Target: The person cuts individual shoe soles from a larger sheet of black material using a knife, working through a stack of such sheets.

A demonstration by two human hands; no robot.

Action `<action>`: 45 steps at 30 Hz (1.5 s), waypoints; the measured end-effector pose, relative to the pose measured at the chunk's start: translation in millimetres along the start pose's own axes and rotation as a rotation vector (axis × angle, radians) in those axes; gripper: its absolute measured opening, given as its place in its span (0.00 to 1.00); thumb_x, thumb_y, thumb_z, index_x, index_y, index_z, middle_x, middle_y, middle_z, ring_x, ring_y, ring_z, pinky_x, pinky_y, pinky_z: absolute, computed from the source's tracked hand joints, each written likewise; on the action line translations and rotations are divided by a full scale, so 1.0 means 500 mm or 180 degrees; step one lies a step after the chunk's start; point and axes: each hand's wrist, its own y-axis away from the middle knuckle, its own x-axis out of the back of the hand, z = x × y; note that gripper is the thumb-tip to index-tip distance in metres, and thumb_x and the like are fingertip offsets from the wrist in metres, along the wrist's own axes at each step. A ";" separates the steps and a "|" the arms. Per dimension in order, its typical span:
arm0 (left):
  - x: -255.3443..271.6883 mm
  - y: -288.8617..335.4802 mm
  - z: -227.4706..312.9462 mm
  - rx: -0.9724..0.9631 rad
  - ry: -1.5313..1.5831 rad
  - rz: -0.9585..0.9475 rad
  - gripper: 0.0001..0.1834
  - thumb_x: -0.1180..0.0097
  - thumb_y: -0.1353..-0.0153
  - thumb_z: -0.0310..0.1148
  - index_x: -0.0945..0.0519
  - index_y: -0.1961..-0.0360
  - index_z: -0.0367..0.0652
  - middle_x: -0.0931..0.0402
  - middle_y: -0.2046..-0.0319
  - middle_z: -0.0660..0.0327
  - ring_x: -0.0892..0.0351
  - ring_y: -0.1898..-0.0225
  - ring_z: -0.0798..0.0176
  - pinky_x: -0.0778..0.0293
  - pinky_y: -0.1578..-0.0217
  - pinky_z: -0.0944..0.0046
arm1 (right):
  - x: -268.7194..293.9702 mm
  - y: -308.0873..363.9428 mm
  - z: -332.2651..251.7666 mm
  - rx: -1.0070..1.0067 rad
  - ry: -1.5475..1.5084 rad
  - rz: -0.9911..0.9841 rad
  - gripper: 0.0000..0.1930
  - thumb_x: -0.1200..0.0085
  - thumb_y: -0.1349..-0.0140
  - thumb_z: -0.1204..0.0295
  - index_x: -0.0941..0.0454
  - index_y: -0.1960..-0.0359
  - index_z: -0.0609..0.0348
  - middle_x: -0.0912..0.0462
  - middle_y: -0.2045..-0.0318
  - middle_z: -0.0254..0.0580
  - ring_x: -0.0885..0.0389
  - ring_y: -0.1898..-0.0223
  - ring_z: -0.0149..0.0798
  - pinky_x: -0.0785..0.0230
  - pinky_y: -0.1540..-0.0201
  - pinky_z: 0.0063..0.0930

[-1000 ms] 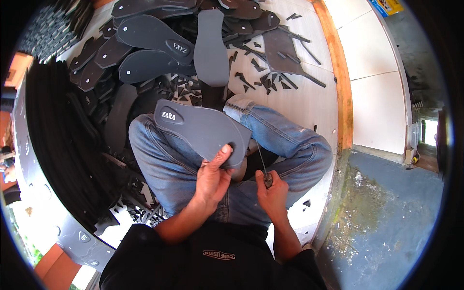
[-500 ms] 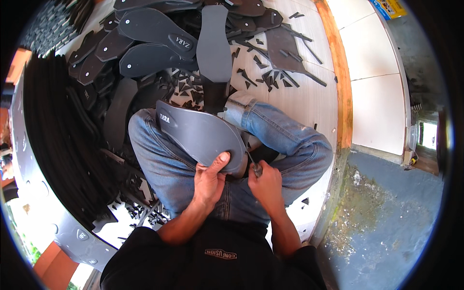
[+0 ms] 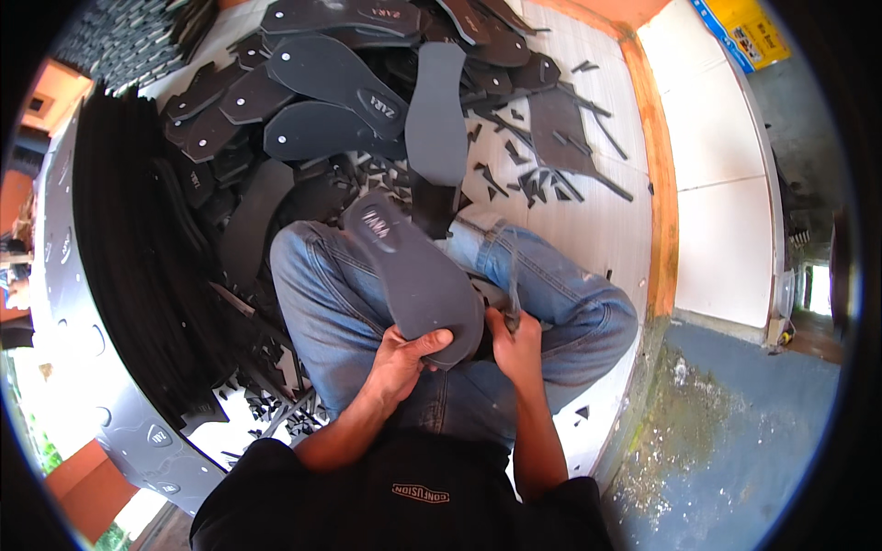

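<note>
My left hand (image 3: 409, 363) pinches the heel end of a dark grey sandal sole (image 3: 418, 280), thumb on top and fingers underneath. The sole lies slantwise over my crossed legs, its raised oval logo patch toward the far left. Just right of its edge, my right hand (image 3: 516, 344) is closed round a knife, whose thin blade (image 3: 514, 271) points up and away, blurred by motion. Part of the knife's handle is hidden in the fist. Beyond my legs, another grey sole (image 3: 435, 115) rests over a dark block (image 3: 435, 204).
Many dark soles (image 3: 335, 83) are heaped at the far side. Black offcuts (image 3: 542, 184) litter the pale floor. A tall stack of black sheets (image 3: 138, 266) stands at left beside a grey patterned sheet (image 3: 101, 395). A wooden strip (image 3: 660, 184) borders the floor at right.
The sole has turned, its logo end swinging farther away. The knife has come off the sole's right edge, and its blade now points up and to the right. The whole view has shifted slightly.
</note>
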 end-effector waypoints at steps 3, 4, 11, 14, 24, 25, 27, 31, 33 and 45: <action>-0.030 -0.048 0.113 -0.0568 -0.1077 -0.0170 0.20 0.32 0.52 0.34 0.21 0.59 0.38 0.22 0.70 0.66 0.26 0.73 0.73 0.33 0.82 0.74 | 0.010 0.021 0.036 -0.0186 -0.0261 0.0148 0.14 0.45 0.43 0.69 0.28 0.77 0.70 0.27 0.84 0.53 0.28 0.81 0.40 0.37 0.73 0.34; -0.036 -0.075 0.173 -0.1130 -0.1173 -0.0193 0.23 0.33 0.50 0.38 0.23 0.56 0.36 0.23 0.68 0.64 0.26 0.69 0.71 0.31 0.74 0.71 | 0.010 0.024 0.037 -0.0324 -0.0390 0.0119 0.14 0.45 0.43 0.69 0.29 0.77 0.70 0.27 0.84 0.51 0.30 0.81 0.38 0.37 0.73 0.34; 0.131 -0.097 0.348 -0.3242 -0.0866 0.1454 0.20 0.50 0.37 0.32 0.31 0.46 0.30 0.26 0.52 0.50 0.25 0.52 0.58 0.30 0.50 0.61 | -0.018 0.019 0.011 -0.0058 -0.0143 0.0047 0.17 0.44 0.44 0.66 0.31 0.79 0.70 0.29 0.86 0.49 0.30 0.82 0.40 0.38 0.74 0.37; 0.381 -0.059 0.226 -0.2642 -0.1558 0.2883 0.17 0.44 0.42 0.31 0.24 0.53 0.36 0.23 0.62 0.58 0.24 0.59 0.67 0.29 0.58 0.69 | -0.033 0.011 0.036 0.0081 -0.0199 -0.0035 0.17 0.44 0.44 0.65 0.31 0.79 0.69 0.28 0.85 0.52 0.29 0.82 0.48 0.38 0.73 0.39; 0.569 0.035 0.009 -0.1441 -0.3963 0.4427 0.22 0.38 0.53 0.32 0.28 0.57 0.35 0.26 0.62 0.49 0.24 0.59 0.49 0.30 0.57 0.55 | -0.055 0.010 0.025 0.0119 0.0043 -0.0046 0.18 0.43 0.43 0.62 0.28 0.68 0.69 0.24 0.79 0.56 0.23 0.74 0.60 0.34 0.70 0.43; 0.586 0.039 0.009 -0.1384 -0.3857 0.4437 0.23 0.37 0.54 0.32 0.28 0.57 0.35 0.25 0.62 0.51 0.24 0.60 0.50 0.30 0.57 0.57 | -0.060 0.008 0.023 0.0236 -0.0074 0.0043 0.18 0.43 0.43 0.62 0.28 0.67 0.69 0.23 0.78 0.56 0.23 0.73 0.60 0.33 0.69 0.43; 0.558 0.059 0.012 -0.1551 -0.2808 0.3975 0.24 0.38 0.52 0.30 0.28 0.53 0.34 0.24 0.62 0.54 0.24 0.61 0.56 0.29 0.59 0.61 | -0.054 0.010 0.025 0.0137 -0.0164 -0.0094 0.19 0.43 0.43 0.62 0.29 0.63 0.68 0.23 0.78 0.51 0.23 0.76 0.47 0.33 0.70 0.35; 0.389 0.102 0.065 -0.2469 -0.1667 0.2981 0.23 0.43 0.46 0.26 0.30 0.47 0.34 0.23 0.61 0.58 0.24 0.65 0.66 0.27 0.63 0.68 | -0.041 0.033 -0.011 -0.0094 -0.1017 -0.0578 0.17 0.48 0.38 0.62 0.31 0.59 0.66 0.27 0.78 0.38 0.32 0.78 0.26 0.37 0.74 0.21; 0.315 0.099 0.099 -0.2566 -0.1273 0.2509 0.22 0.46 0.43 0.25 0.31 0.45 0.35 0.23 0.61 0.58 0.24 0.66 0.67 0.27 0.64 0.68 | -0.044 0.042 -0.033 -0.0180 -0.1597 -0.0918 0.16 0.52 0.35 0.61 0.32 0.57 0.62 0.29 0.78 0.34 0.34 0.81 0.23 0.40 0.78 0.17; 0.069 -0.001 0.112 -0.0652 -0.2416 0.0521 0.17 0.49 0.36 0.40 0.23 0.62 0.33 0.22 0.76 0.60 0.27 0.80 0.73 0.31 0.79 0.72 | -0.064 0.002 -0.088 0.0941 -0.0745 -0.0817 0.11 0.59 0.32 0.67 0.29 0.62 0.63 0.28 0.80 0.34 0.33 0.81 0.23 0.39 0.79 0.21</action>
